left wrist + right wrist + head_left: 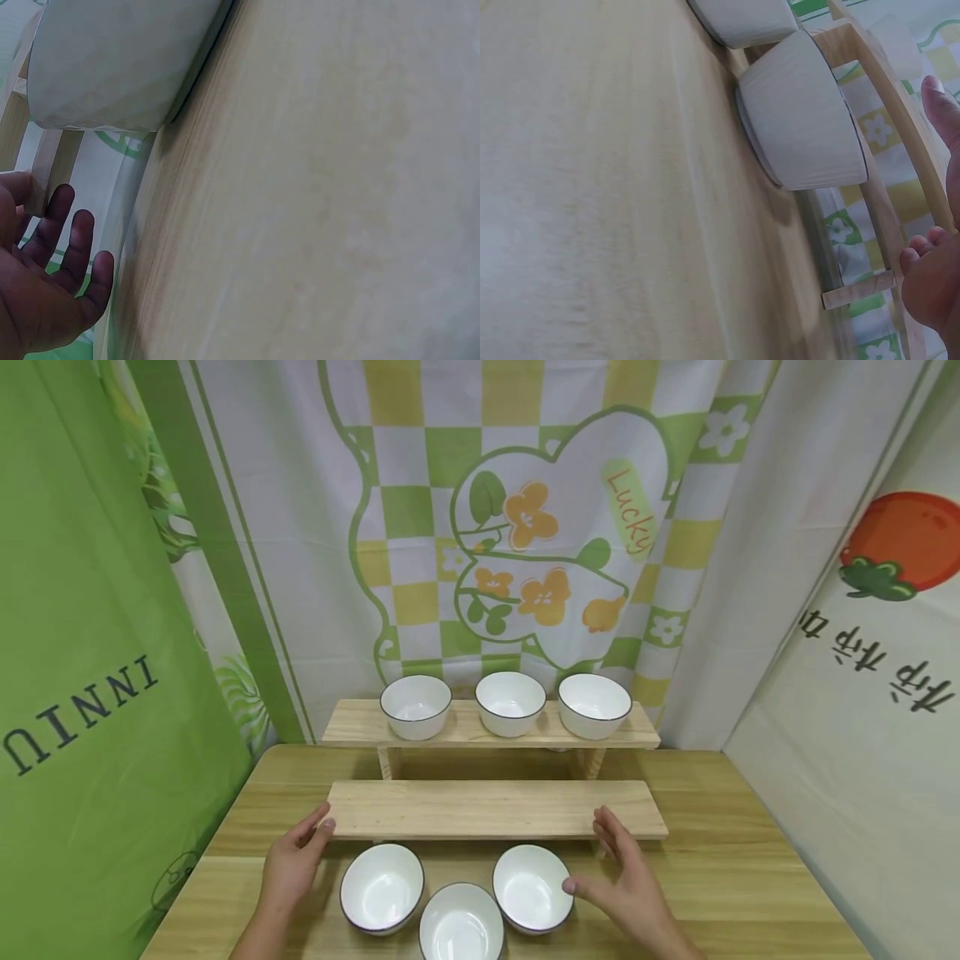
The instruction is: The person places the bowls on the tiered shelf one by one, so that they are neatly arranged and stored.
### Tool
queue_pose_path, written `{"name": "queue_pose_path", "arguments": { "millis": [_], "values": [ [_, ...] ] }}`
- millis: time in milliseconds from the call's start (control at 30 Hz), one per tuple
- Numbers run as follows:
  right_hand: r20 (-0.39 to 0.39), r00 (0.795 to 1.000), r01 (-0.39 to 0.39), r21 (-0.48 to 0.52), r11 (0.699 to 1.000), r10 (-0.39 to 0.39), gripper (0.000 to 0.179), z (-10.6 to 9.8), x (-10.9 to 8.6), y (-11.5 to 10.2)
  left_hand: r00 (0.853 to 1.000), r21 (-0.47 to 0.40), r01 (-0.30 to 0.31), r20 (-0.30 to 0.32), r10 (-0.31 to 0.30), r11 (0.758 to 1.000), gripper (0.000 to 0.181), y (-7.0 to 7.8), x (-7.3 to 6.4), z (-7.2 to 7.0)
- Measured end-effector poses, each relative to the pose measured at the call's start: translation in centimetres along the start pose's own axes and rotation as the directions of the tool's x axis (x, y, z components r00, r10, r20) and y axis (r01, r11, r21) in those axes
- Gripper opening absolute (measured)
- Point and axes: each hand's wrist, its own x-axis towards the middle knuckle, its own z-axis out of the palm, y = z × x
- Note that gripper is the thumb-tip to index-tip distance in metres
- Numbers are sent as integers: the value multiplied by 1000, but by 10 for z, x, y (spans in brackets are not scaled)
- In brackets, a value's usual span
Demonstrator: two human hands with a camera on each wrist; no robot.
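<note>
A two-tier wooden display stand (495, 808) stands on the table, its lower board bare. My left hand (291, 862) is at the left end of that board, thumb and index finger pinching its corner; the other fingers (76, 251) are spread in the left wrist view. My right hand (628, 893) is open near the board's right front edge, thumb extended over the rim of a white bowl (531, 889) with a dark rim. Two similar bowls, a left bowl (382, 889) and a front bowl (461, 927), stand beside it between my hands.
On the upper board (463, 727) sit three more white bowls: left (416, 708), middle (510, 703) and right (594, 706). Patterned curtains (420, 460) hang behind the wooden table (720, 852), with a green cloth (90, 610) at left.
</note>
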Motion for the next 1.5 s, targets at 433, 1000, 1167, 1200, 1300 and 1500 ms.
{"name": "queue_pose_path", "arguments": {
  "millis": [433,1000,1167,1200,1300,1500],
  "values": [
    [-28,999,28,-27,999,-29,113,7,-13,9,1000,-7,7,3,-7,1000,62,-1,2,1],
    [103,995,-4,-23,1000,6,123,18,-19,14,1000,-7,2,10,-2,1000,59,-1,1,1],
    [215,975,-52,7,999,49,127,20,-17,16,1000,1,2,8,-2,1000,59,-1,1,1],
    [241,969,-64,16,998,58,128,21,-17,17,1000,-3,-1,8,1,1000,59,-1,1,1],
    [291,954,-90,32,995,77,131,23,-16,20,1000,-17,-5,8,6,1000,59,-1,1,1],
    [293,954,-59,-10,998,59,139,28,-14,23,1000,-22,1,7,0,1000,59,-1,0,0]
  ]
}}
